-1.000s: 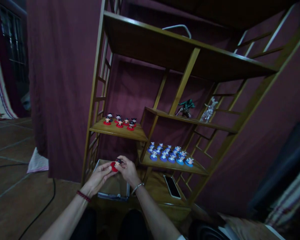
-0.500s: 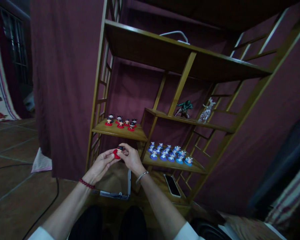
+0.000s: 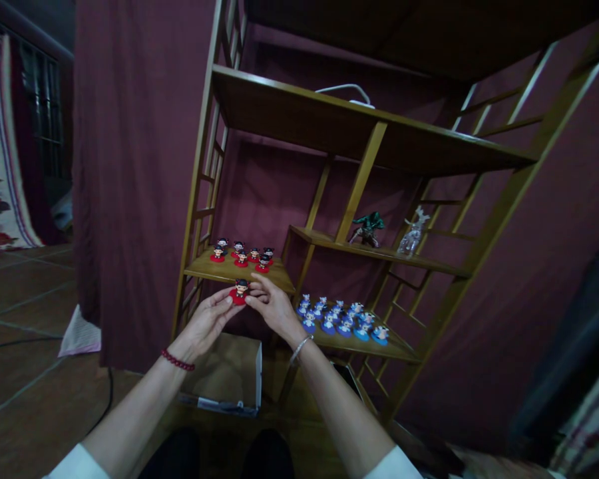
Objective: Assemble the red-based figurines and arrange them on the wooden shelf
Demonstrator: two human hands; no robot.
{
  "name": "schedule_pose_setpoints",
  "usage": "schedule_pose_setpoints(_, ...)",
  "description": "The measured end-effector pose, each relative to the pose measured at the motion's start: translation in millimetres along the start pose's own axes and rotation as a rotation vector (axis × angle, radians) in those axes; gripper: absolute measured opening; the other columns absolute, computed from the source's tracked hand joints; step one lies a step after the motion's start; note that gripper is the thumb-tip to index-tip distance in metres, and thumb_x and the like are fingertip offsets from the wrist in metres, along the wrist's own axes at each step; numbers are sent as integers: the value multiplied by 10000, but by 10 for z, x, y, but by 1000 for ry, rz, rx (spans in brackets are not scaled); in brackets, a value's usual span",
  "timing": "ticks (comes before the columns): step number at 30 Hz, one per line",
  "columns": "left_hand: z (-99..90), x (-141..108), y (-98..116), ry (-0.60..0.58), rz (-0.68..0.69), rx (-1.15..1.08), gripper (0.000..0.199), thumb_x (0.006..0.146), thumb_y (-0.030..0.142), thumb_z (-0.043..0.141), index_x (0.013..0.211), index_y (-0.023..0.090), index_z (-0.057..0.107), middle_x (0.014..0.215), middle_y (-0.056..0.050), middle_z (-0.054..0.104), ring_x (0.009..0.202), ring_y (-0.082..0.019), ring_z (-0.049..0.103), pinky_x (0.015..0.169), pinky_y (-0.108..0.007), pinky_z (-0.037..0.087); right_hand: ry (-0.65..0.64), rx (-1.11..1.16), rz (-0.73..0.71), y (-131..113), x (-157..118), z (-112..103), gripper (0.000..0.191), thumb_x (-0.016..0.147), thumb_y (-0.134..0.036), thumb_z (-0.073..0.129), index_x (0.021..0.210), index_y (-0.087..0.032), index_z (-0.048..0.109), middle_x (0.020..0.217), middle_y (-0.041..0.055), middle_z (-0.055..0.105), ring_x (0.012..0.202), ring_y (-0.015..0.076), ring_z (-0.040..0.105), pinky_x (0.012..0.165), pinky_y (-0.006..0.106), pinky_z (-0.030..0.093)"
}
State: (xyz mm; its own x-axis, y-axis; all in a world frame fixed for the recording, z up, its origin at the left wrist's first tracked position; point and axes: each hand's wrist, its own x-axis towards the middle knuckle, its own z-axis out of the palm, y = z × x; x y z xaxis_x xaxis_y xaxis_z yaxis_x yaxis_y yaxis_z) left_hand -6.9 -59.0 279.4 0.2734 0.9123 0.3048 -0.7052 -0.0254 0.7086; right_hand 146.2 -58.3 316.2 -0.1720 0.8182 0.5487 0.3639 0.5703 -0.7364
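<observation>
A small dark-haired figurine (image 3: 241, 287) on a round red base stands upright in front of the left shelf. My left hand (image 3: 207, 319) pinches the base from the left, wearing a red bead bracelet. On the other side, my right hand (image 3: 275, 309) has its thumb at the base's right edge and its forefinger stretched beside the head. Just behind them, several similar red-based figurines (image 3: 241, 258) occupy the left shelf (image 3: 204, 267). Lower right, several blue and purple figurines (image 3: 344, 324) stand in rows on another shelf (image 3: 399, 347).
An open cardboard box (image 3: 229, 369) lies below my hands. A green figure (image 3: 367, 228) and a clear ornament (image 3: 413, 233) share the middle-right shelf. The phone (image 3: 347, 378) is partly behind my right forearm. A wooden upright (image 3: 304, 273) divides the lower shelves.
Both hands have raised the figurine slightly, and it now stands upright facing me. My right fingers have spread away from its head. The view has tilted up a little.
</observation>
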Motion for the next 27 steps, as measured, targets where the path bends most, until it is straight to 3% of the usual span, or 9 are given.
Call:
schedule_pose_setpoints(7,78,75,35,7,-25,5,264,691,104,642,954,105,623,1011,-87,650,973,-171,579,973,-325,380,-44,-34,-16,-49,-16,-37,495,679,-278,636,1151,-199,510,972,45,640,824,142,600,750,300,502)
schedule_pose_setpoints(20,296,241,88,9,-27,77,246,659,116,672,900,100,623,935,-80,668,895,-162,602,941,-331,405,31,-71,-36,-33,117,-171,381,679,-260,645,1047,-191,571,928,46,662,826,161,622,758,311,505)
schedule_pose_setpoints(27,216,397,108,115,93,365,265,621,145,687,875,117,618,837,-59,672,757,-158,611,799,-326,472,48,-56,15,8,240,-125,486,648,-241,667,1113,-194,532,893,38,660,791,153,623,768,324,505)
